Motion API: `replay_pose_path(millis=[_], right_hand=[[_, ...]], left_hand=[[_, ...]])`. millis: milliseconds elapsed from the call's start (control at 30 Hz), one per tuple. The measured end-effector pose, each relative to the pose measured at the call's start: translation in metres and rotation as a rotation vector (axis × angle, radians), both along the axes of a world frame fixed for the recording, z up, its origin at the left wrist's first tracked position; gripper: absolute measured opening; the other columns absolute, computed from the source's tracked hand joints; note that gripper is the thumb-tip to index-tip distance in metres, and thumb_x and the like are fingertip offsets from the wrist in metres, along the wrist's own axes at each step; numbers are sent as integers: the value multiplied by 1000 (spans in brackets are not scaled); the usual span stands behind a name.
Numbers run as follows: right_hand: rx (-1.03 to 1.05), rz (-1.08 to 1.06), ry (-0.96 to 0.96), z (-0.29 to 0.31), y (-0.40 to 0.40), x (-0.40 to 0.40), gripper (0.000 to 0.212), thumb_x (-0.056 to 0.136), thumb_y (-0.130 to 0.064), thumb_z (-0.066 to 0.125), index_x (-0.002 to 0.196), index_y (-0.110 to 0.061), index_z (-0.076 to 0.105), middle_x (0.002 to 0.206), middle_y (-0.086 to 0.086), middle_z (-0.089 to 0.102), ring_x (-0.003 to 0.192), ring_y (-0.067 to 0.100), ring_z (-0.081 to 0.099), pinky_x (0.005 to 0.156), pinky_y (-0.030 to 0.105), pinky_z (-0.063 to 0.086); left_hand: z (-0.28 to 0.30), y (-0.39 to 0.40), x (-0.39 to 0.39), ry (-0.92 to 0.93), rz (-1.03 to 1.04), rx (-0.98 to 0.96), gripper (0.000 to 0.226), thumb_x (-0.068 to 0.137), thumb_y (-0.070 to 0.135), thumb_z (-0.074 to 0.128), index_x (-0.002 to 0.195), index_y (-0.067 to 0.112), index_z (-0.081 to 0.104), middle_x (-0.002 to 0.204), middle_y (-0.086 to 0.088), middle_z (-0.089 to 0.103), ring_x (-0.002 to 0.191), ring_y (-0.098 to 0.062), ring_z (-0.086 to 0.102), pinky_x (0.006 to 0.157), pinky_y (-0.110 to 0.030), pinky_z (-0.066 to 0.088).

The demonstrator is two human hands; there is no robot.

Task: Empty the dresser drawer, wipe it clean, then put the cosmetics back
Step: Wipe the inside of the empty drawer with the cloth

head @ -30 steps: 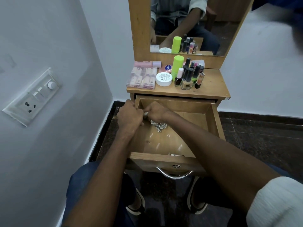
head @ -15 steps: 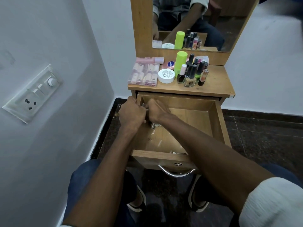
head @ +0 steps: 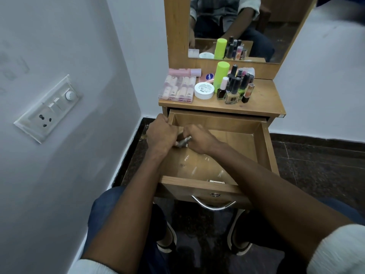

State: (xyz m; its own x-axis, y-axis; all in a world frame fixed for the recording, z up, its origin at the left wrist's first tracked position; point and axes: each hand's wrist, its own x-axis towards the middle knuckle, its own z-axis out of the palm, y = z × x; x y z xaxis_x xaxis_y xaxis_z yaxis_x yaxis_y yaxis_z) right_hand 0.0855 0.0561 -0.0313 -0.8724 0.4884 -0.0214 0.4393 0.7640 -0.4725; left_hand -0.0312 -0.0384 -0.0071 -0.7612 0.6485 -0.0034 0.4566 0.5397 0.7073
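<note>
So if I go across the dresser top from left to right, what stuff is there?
Clear box of pink tubes → white round jar → bright green bottle → orange nail polish bottle, the farthest right in the cluster.

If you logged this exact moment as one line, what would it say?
stage: wiping drawer | left hand and right hand: together on grey cloth, back-left corner | cosmetics: on dresser top

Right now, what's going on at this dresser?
A person has the drawer pulled open and empty of cosmetics. Both hands are in its back left corner: the left hand and right hand hold a small crumpled cloth between them. The cosmetics stand on the dresser top, not yet put back.
</note>
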Motion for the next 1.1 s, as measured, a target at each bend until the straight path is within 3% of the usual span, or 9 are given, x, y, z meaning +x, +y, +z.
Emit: replay_pose_path(millis=[67, 200, 367, 500, 633, 800, 967, 1100], right_hand=[[3, 90, -30, 0, -5, -1, 9, 86, -7, 68, 80, -7, 76, 98, 9, 72, 93, 30, 67, 72, 37, 53], [-57, 326, -126, -2, -21, 17, 42, 78, 10, 64, 106, -13, 84, 117, 6, 76, 109, 23, 68, 86, 33, 54], [79, 32, -56, -5, -14, 8, 15, 86, 1, 68, 97, -6, 75, 113, 11, 66, 112, 31, 62, 88, 42, 52], [44, 233, -88, 1, -18, 21, 41, 79, 10, 66, 107, -14, 83, 113, 9, 72, 108, 27, 65, 86, 37, 53], [39, -11, 21, 6, 11, 34, 41, 86, 1, 73, 119, -21, 81, 119, 8, 76, 111, 28, 68, 90, 34, 52], [-5, 317, -85, -1, -18, 40, 48, 77, 5, 76, 114, -25, 83, 116, 0, 76, 106, 17, 69, 87, 29, 51], [-71, -130, 51, 8, 26, 49, 45, 86, 7, 73, 122, -19, 79, 124, 4, 77, 113, 19, 71, 90, 24, 53], [-24, 171, -56, 4, 0, 51, 44, 81, 1, 79, 117, -24, 81, 117, 1, 78, 104, 14, 71, 84, 20, 47]], left_hand=[[-1, 1, -1, -7, 16, -3, 10, 91, 11, 53, 86, 20, 51, 74, 8, 57, 56, -5, 53, 53, -22, 32], [-3, 3, -2, 8, 23, -15, 8, 99, 20, 52, 93, 16, 54, 81, 3, 61, 62, -12, 55, 58, -30, 36], [-1, 2, 3, 46, 28, -6, 7, 99, 16, 51, 93, 17, 53, 75, 10, 52, 57, -5, 49, 53, -23, 31], [2, 1, 4, 39, 2, -39, 10, 101, 21, 52, 102, 12, 56, 93, -3, 61, 86, -28, 58, 75, -36, 44], [3, 0, 6, 15, -24, -42, 10, 100, 19, 51, 105, 11, 55, 100, -7, 69, 86, -32, 71, 81, -46, 59], [9, -1, 13, 43, -22, -65, 27, 105, 32, 47, 112, 7, 56, 111, -14, 67, 90, -42, 72, 86, -53, 60], [7, -3, 14, 114, -45, -108, 25, 101, 23, 53, 120, 6, 54, 119, -18, 68, 104, -44, 68, 90, -51, 57], [3, -1, 18, 193, -49, -165, 37, 101, 26, 60, 129, 3, 51, 126, -21, 66, 116, -45, 64, 91, -50, 53]])
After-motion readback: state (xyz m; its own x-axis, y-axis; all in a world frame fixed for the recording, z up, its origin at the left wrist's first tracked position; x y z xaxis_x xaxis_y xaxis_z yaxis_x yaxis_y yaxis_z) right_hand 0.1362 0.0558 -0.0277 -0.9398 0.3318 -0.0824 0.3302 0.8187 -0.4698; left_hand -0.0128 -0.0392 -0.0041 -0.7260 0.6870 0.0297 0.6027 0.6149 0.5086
